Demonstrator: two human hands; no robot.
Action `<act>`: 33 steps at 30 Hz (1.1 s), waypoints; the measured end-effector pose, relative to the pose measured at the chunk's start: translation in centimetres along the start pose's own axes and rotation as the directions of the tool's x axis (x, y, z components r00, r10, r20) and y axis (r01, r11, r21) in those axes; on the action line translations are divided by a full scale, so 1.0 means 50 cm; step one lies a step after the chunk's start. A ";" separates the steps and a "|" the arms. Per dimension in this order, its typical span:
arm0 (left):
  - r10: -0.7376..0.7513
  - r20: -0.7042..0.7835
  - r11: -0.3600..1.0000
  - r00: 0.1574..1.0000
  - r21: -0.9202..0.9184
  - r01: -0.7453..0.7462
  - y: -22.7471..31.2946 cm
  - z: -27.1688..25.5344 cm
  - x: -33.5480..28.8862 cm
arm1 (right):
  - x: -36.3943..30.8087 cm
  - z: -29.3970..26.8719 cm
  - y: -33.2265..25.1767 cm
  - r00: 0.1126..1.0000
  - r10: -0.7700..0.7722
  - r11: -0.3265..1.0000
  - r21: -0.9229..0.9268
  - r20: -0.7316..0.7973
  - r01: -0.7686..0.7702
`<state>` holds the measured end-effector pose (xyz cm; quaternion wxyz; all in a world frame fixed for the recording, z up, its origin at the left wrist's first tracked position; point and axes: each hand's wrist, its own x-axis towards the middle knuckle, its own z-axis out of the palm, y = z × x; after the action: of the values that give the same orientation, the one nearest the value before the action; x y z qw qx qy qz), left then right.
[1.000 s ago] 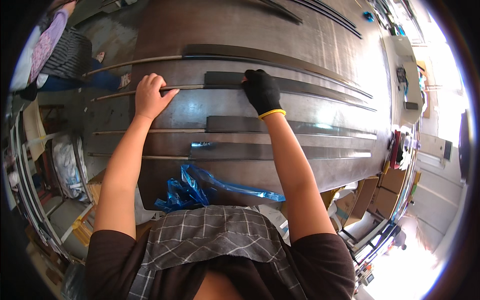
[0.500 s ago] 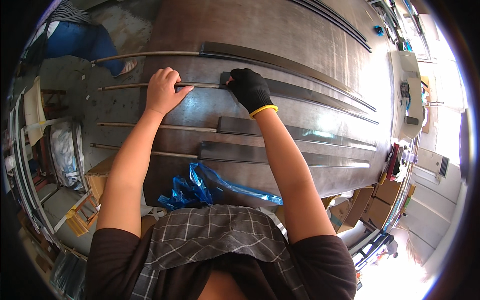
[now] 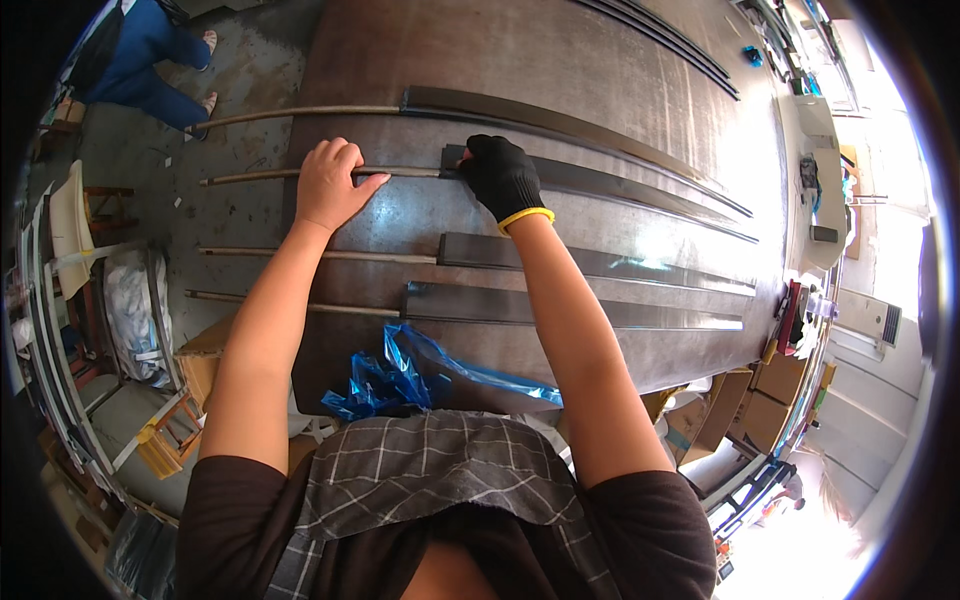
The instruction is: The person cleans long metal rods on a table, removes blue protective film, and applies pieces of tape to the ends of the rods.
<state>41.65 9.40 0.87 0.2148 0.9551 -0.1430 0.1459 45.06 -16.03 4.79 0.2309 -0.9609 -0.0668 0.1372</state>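
My bare left hand (image 3: 328, 185) is wrapped over a thin metal rod (image 3: 412, 171), its thumb stretched toward the right along the near side. That rod runs into the left end of a long dark flat profile (image 3: 610, 188). On that end my right hand (image 3: 500, 175), in a black knit glove with a yellow cuff, is closed; its fingertips are partly hidden. Beyond lies another rod (image 3: 300, 112) with its dark profile (image 3: 560, 124). On the near side are two similar pairs, an upper profile (image 3: 590, 262) and a lower profile (image 3: 570, 308), each with a rod sticking out left.
The metal table (image 3: 380, 45) carries crumpled blue plastic film (image 3: 385, 380) at its near edge and dark strips (image 3: 665, 40) at the far right. A person in blue trousers (image 3: 150, 55) stands far left. Cardboard boxes (image 3: 770, 405) and a wooden stool (image 3: 165, 440) are near the table.
Both of my hands keep their places on the rod and the profile. The person at the far left has shifted, and both feet now show.
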 end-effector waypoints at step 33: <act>0.064 -0.133 0.994 0.989 -0.079 -0.075 0.024 0.007 0.004 | -0.680 -0.462 0.060 0.243 -0.006 0.998 -0.021 -0.970 -0.058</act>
<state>41.53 8.17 1.10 0.2584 0.9280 -0.1678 0.2093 19.65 -35.00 31.08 0.1955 -0.8488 0.1015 -0.4807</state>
